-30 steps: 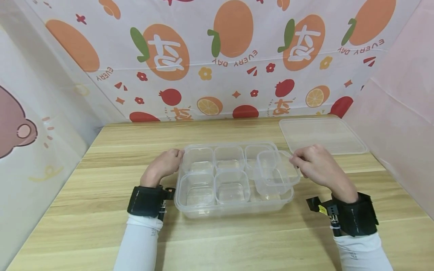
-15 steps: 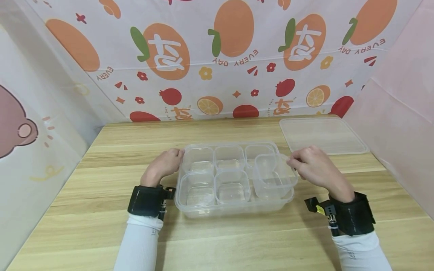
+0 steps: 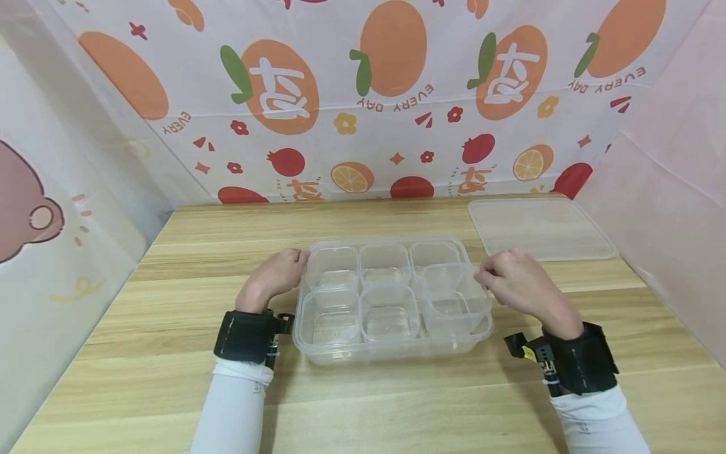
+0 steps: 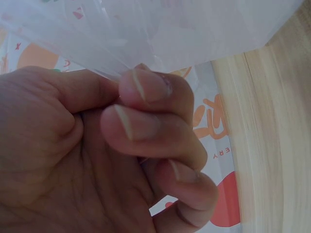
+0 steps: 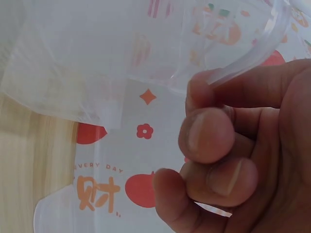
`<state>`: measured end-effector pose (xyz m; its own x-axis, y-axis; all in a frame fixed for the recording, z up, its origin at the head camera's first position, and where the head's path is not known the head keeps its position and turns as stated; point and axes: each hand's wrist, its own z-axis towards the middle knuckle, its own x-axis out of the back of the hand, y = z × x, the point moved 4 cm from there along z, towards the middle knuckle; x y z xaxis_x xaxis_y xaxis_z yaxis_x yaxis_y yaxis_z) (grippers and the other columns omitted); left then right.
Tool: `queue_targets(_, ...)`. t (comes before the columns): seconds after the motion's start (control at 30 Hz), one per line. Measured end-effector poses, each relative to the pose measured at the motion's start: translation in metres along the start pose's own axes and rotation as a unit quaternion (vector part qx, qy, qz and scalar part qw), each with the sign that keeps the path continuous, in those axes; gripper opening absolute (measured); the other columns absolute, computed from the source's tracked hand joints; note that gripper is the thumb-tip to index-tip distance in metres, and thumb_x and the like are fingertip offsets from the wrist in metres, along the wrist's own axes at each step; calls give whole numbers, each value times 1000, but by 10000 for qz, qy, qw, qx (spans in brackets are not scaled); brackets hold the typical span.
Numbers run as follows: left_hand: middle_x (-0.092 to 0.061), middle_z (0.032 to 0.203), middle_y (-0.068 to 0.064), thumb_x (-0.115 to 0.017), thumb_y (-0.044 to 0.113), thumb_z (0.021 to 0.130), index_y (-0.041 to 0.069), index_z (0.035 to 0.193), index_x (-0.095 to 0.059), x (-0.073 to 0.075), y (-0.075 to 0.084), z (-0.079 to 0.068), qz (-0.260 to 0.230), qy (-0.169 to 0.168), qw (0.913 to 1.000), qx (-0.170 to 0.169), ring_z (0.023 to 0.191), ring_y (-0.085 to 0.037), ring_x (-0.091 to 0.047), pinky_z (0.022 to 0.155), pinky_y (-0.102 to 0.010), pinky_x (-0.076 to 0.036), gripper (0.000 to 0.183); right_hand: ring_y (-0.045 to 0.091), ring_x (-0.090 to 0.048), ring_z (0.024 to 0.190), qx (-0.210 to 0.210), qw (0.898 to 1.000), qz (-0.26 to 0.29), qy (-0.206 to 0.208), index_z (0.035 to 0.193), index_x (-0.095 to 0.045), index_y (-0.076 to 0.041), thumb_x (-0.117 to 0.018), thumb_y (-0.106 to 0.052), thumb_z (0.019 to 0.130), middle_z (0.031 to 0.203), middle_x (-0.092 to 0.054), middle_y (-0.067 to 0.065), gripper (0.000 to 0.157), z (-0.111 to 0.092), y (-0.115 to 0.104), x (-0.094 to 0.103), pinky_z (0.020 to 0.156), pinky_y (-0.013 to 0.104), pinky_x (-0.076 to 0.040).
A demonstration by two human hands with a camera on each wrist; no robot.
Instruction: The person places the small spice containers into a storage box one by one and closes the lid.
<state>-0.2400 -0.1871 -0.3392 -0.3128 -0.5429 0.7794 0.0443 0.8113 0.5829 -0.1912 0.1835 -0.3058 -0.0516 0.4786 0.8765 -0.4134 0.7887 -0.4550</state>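
Note:
A clear rectangular plastic container (image 3: 391, 349) stands mid-table with several small square clear cups inside, in two rows. My left hand (image 3: 276, 277) pinches its left rim between thumb and curled fingers; the left wrist view shows that hand (image 4: 141, 126) close against the plastic wall. At the front right corner of the container, a small clear cup (image 3: 454, 315) sits partly lowered, its rim above those of the other cups. My right hand (image 3: 516, 280) pinches the right rim of this cup. In the right wrist view the thumb and fingers of the right hand (image 5: 228, 141) nip the clear rim.
A flat translucent lid (image 3: 541, 227) lies at the back right of the wooden table (image 3: 368, 410). Fruit-printed cloth (image 3: 397, 126) hangs behind the table, and pale cloth screens (image 3: 663, 189) close off the sides.
My right hand has moved left and slightly down with the small cup, which now sits lower in the front right corner. The left hand has kept its place on the container's rim.

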Motion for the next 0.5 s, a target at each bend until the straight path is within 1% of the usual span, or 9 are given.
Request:
queue_targets(0.37, -51, 80, -10, -26, 26, 112, -4, 122, -57, -1, 0, 1, 3, -10, 10000, 11, 69, -22, -46, 62, -36, -36, 44, 11, -41, 47, -6, 10000, -37, 25, 72, -68, -8, -64, -6, 96, 54, -42, -6, 25, 4, 0, -7, 47, 27, -31)
queue_targets(0.5, -51, 81, -10, -26, 26, 112, -4, 124, -56, -1, 1, 1, 26, -9, 10000, 23, 72, -23, -48, 64, -36, -38, 45, 11, -40, 50, 32, 9999, -106, 33, 74, -71, -5, -65, -5, 94, 56, -42, -6, 21, 5, -1, -9, 49, 27, -31)
